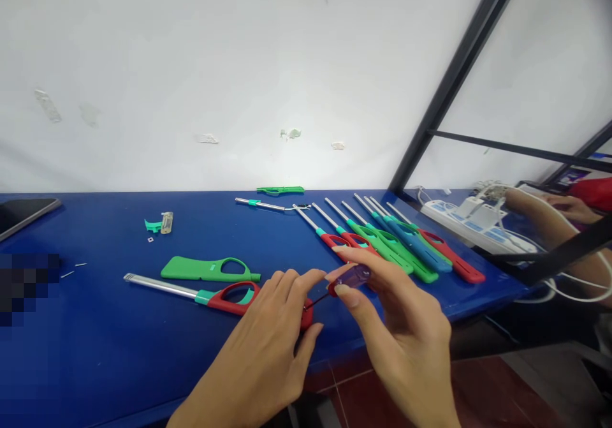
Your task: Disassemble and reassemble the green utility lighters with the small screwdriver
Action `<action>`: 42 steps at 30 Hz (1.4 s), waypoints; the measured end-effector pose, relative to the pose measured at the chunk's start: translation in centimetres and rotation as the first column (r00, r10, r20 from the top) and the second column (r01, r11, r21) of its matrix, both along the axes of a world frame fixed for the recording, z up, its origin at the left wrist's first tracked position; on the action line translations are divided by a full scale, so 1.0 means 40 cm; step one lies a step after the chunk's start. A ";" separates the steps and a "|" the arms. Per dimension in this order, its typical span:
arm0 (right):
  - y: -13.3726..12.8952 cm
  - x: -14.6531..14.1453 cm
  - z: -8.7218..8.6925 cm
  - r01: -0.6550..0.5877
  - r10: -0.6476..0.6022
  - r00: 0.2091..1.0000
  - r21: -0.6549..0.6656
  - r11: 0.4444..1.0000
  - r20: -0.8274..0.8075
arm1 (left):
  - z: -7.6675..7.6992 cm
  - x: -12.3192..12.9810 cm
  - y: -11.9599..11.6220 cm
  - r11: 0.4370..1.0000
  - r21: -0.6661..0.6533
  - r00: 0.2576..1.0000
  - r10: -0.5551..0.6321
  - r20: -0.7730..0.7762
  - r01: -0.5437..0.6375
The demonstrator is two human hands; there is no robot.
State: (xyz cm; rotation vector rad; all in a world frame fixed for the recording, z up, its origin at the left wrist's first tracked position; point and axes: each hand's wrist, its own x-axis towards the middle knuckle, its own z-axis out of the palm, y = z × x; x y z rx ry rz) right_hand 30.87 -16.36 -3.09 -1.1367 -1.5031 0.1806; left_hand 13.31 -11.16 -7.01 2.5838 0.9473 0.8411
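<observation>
Your right hand point(401, 326) pinches the purple-handled screwdriver point(354, 276) between thumb and fingertips, a light closed grip that probably lets you twist it, its shaft slanting down to the red lighter's butt. Your left hand point(265, 345) closes over that red lighter point(222, 303), fingers and thumb straddling its handle end, seemingly to stop it turning; it lies near the blue table's point(119, 351) front edge, nozzle leftward. Just behind it rests a green casing point(189, 268). Farther back, loose parts point(166, 222) sit apart, perhaps so they stay findable, while more lighters point(415, 243) lie side by side rightward, leaving you working room.
</observation>
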 end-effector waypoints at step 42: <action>-0.006 0.003 -0.002 0.040 -0.041 0.999 0.078 0.996 0.011 | 0.008 0.004 -0.001 0.998 -0.068 1.000 0.008 0.005 -0.007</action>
